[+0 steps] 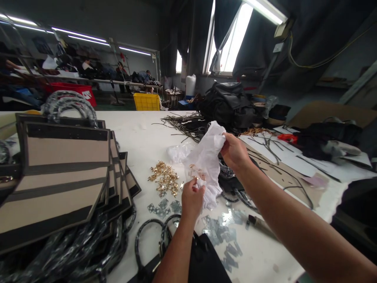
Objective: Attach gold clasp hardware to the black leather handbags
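A crumpled white translucent bag (207, 151) is held up over the table between both hands. My right hand (234, 151) pinches its upper edge. Lower down, the fingers of my left hand (192, 198) are closed on its front. Gold-coloured metal pieces (196, 171) show at the bag, next to my left fingertips. Left of it lies a loose heap of small gold metal fittings (165, 177). Flat silver metal plates (220, 228) are scattered nearer to me. A black bag with looped handles (203, 259) lies below my left forearm, which partly covers it.
Stacked beige and black bag panels with plastic-wrapped handles (67, 153) fill the table's left side. Black bags (224, 100) and dark cords (182, 125) lie at the back. A dark-tipped tool (260, 225) lies beside my right forearm. A yellow crate (146, 102) stands beyond the table, with people working farther off.
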`<state>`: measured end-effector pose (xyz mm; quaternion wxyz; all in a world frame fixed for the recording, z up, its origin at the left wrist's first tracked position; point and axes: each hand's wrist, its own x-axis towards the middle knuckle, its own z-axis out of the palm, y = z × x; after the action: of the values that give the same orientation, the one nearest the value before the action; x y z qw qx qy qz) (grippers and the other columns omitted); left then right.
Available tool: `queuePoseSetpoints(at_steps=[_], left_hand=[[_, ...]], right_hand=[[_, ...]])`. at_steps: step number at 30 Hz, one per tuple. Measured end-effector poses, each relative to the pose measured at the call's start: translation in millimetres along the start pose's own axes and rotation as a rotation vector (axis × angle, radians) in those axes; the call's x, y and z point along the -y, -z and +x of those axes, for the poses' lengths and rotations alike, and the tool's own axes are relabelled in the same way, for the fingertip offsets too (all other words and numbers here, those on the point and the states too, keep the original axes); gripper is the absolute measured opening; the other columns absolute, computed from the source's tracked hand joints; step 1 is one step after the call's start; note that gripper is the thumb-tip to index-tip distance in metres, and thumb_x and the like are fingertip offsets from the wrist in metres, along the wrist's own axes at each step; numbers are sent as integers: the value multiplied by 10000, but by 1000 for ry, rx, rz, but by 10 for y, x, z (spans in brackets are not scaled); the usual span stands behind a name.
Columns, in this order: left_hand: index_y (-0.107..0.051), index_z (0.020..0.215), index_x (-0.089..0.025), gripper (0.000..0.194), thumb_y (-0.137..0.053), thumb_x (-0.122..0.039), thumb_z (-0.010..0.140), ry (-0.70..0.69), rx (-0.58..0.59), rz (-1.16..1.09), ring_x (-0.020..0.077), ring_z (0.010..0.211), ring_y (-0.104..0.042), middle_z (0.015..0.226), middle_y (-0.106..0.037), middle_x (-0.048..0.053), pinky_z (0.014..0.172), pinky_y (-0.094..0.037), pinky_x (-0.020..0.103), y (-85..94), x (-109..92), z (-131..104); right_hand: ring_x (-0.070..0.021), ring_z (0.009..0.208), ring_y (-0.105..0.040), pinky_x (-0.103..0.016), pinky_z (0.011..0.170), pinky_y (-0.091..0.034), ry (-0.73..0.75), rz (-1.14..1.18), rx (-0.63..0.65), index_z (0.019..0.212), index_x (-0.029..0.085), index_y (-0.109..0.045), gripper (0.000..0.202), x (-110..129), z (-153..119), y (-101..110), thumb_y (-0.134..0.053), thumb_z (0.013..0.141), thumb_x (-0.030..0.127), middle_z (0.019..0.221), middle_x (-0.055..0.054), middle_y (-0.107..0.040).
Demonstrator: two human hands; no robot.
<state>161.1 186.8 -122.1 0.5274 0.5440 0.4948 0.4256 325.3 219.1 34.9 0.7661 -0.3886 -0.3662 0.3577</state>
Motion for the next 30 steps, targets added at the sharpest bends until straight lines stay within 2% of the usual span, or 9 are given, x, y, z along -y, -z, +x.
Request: queuePoseSetpoints(at_steps=[3, 7, 11, 14, 18, 21, 23, 27, 30], left_hand=[[-626, 1297, -169, 534, -721, -273, 783, -115, -103, 191, 238, 993, -634, 1223, -639, 127, 888, -508, 330, -12, 71, -16], [-567, 1271, -150, 589, -780, -289, 739, -119, -113, 328, 297, 1151, -600, 1266, -623, 164, 964, -483, 369, -58, 140, -48], [-591, 1197, -166, 514, -764, -244, 719, -10, -30, 284, 275, 931, -678, 1027, -716, 103, 841, -500, 361, -82, 156, 2], [-623, 1099, -172, 434, -718, -135, 678, 30, -49, 234, 263, 812, -689, 867, -717, 71, 764, -490, 348, -65, 133, 64], [-590, 1179, -150, 475, -670, -157, 710, 88, -113, 62, 232, 758, -701, 907, -737, 92, 694, -512, 323, 5, 35, 67], [-575, 1256, -150, 524, -623, -238, 741, 94, -100, -84, 204, 754, -718, 994, -757, 98, 657, -529, 293, 82, -107, 6], [-593, 1258, -156, 567, -637, -292, 709, 77, -73, -177, 210, 795, -729, 1026, -760, 95, 666, -536, 289, 137, -220, -40], [-636, 1195, -182, 573, -654, -288, 632, 22, 18, -437, 248, 955, -725, 1098, -757, 88, 748, -559, 313, 205, -416, -90], [-655, 1156, -202, 529, -630, -201, 628, 9, 83, -613, 252, 1053, -705, 1141, -750, 74, 808, -563, 314, 170, -464, -73]], right_hand=[[-149, 704, -599, -261, 664, -475, 47, -49, 5, 777, 227, -604, 241, 73, 69, 61, -790, 724, 370, 723, 45, -619], [-144, 648, -561, -264, 628, -442, -54, -177, 124, 753, 223, -607, 288, 65, 58, 148, -807, 720, 428, 663, 49, -579], [-136, 583, -509, -259, 567, -398, -43, -205, 81, 737, 229, -581, 261, -1, -18, 305, -748, 750, 430, 638, 52, -563], [-123, 514, -436, -251, 502, -325, -91, -384, 95, 727, 233, -547, 272, -102, -178, 430, -709, 779, 445, 586, 65, -517], [-118, 533, -431, -247, 520, -315, -44, -704, 255, 808, 224, -573, 234, -277, -451, 540, -706, 795, 417, 607, 76, -509], [-151, 649, -543, -265, 635, -405, 26, -900, 369, 1088, 214, -670, 316, -367, -579, 583, -677, 827, 392, 719, 48, -601], [-191, 786, -626, -298, 755, -458, 23, -997, 464, 1190, 235, -699, 375, -401, -617, 602, -653, 851, 386, 860, 3, -691], [-289, 1045, -674, -368, 929, -482, 1, -1095, 564, 1101, 254, -783, 388, -463, -628, 622, -671, 857, 534, 1125, -73, -756], [-308, 1004, -693, -373, 883, -501, -45, -1054, 583, 1050, 250, -807, 491, -502, -606, 616, -685, 823, 668, 1043, -70, -777]])
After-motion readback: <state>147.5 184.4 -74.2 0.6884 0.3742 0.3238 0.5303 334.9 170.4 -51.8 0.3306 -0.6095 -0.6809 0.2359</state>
